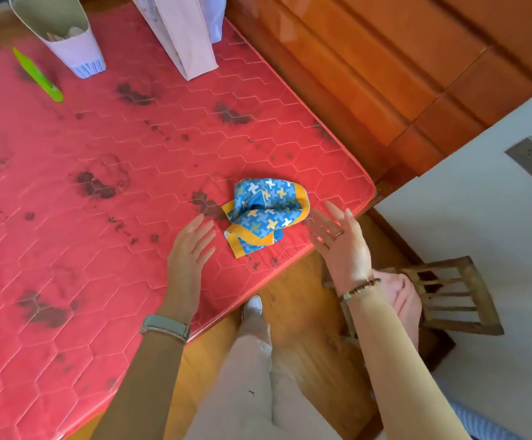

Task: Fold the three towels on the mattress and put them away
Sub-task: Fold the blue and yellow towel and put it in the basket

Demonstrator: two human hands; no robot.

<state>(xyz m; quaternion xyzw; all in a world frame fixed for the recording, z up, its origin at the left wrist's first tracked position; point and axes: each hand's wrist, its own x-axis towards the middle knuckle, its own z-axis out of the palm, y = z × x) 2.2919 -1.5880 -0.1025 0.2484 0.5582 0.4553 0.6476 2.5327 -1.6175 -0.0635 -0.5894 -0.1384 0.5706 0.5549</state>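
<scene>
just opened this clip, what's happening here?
A person stands at the edge of a red mattress with both hands open. The left hand and right hand hover on either side of a crumpled blue towel with a yellow border, neither touching it. The towel is not yet folded. Only this one towel is in view. At the far end stand a pink paper bag and an open pink bag beside a green stick-like object.
</scene>
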